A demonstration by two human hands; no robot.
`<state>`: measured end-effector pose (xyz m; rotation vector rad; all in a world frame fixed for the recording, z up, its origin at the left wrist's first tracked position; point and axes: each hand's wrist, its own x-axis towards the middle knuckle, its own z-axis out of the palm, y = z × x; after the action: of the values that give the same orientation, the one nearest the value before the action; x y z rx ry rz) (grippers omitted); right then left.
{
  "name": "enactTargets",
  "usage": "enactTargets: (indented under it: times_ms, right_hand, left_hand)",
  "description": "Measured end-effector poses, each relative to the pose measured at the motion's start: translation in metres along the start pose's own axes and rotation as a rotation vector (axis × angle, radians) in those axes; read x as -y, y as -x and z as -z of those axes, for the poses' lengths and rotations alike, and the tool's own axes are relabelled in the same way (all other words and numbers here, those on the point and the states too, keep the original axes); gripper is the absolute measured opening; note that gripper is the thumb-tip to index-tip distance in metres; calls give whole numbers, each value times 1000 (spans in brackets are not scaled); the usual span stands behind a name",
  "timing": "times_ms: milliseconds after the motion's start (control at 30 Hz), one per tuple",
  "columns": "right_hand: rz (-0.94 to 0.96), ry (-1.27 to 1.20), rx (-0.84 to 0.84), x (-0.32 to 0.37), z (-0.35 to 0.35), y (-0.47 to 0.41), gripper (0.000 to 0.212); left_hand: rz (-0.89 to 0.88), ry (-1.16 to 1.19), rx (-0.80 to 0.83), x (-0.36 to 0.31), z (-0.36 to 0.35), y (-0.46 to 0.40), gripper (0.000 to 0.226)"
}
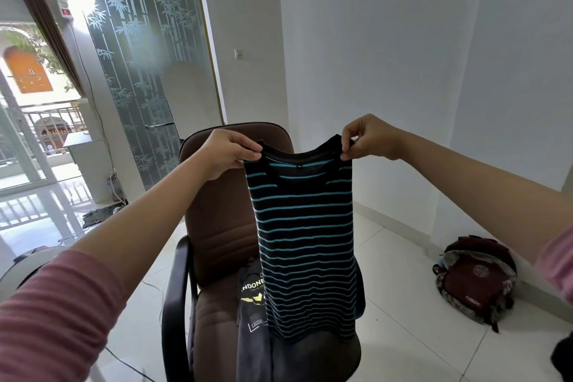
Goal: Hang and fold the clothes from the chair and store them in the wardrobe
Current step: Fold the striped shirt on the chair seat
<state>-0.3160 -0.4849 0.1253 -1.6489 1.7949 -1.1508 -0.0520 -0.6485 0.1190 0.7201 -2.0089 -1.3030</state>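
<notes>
A black shirt with thin teal stripes [307, 242] hangs full length in the air above a brown office chair [217, 220]. My left hand [226, 152] pinches its left shoulder at the collar. My right hand [369, 138] pinches the right shoulder. Both arms are stretched forward at about the height of the chair's back. On the chair seat lies a dark grey garment with white and yellow print [252, 313], partly hidden behind the striped shirt. No wardrobe is in view.
A maroon backpack [476, 279] lies on the white tiled floor by the right wall. A frosted glass door with a bamboo pattern [139, 65] stands behind the chair. A cable [130, 366] runs across the floor at the lower left. A balcony window is at far left.
</notes>
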Motion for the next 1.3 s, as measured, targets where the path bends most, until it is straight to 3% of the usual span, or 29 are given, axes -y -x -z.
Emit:
enactTargets:
  times_ms: [267, 600, 833, 1300]
  right_hand:
    - [0, 3, 6, 0, 5, 3, 24]
    - [-77, 21, 92, -6, 6, 9, 14]
    - [-75, 94, 109, -6, 5, 9, 23]
    - [-13, 35, 99, -2, 7, 4, 24]
  left_hand:
    - [-29, 136, 57, -3, -3, -1, 19]
    - [25, -55, 147, 3, -1, 1, 12]
    - [1, -88, 164, 12, 5, 7, 10]
    - [-38, 2, 159, 13, 14, 3, 27]
